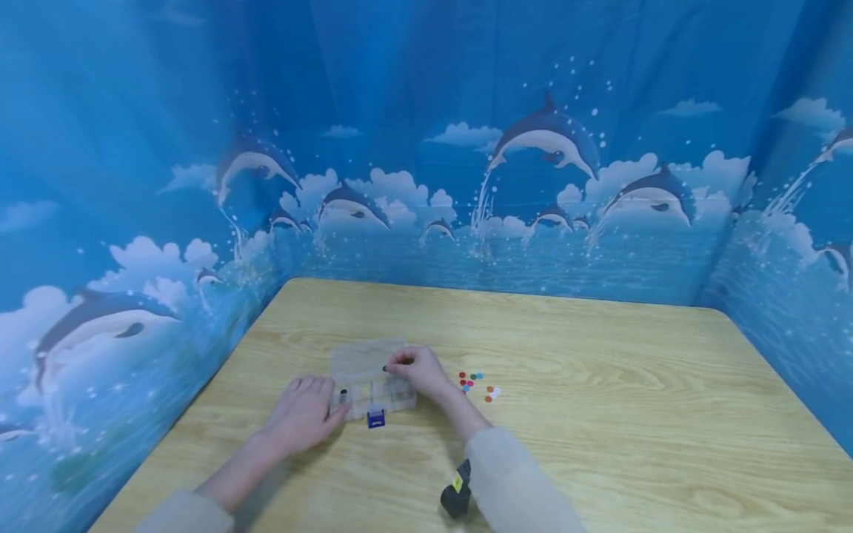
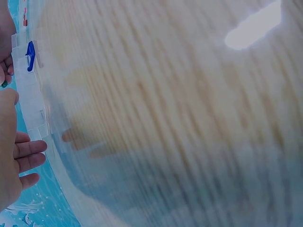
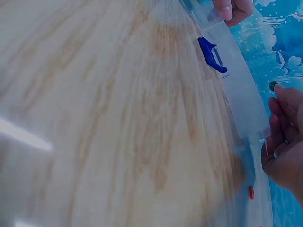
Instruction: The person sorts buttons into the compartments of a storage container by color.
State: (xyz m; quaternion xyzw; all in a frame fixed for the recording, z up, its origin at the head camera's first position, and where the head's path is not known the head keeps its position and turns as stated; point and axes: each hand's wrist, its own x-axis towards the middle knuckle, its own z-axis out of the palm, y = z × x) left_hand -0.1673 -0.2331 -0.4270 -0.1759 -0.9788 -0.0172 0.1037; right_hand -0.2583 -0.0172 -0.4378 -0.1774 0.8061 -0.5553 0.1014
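Note:
A clear plastic divided box [image 1: 393, 406] lies with its lid [image 1: 363, 359] folded back and its blue latch [image 1: 376, 419] at the front. My left hand [image 1: 303, 414] rests at the box's left end, fingers fairly straight in the left wrist view. The right hand [image 1: 418, 370] pinches a small dark green disc [image 3: 273, 86] between thumb and fingertip, above the box where lid and compartments meet. Another small dark piece [image 1: 343, 391] shows in the left compartment, close to the left thumb.
Several small coloured discs [image 1: 469, 383], red, green, blue, orange and white, lie scattered right of the box. A black object with a yellow label [image 1: 456, 490] is beside the right sleeve [image 1: 516, 474]. A dolphin-print curtain [image 1: 426, 148] surrounds the wooden table [image 1: 633, 414].

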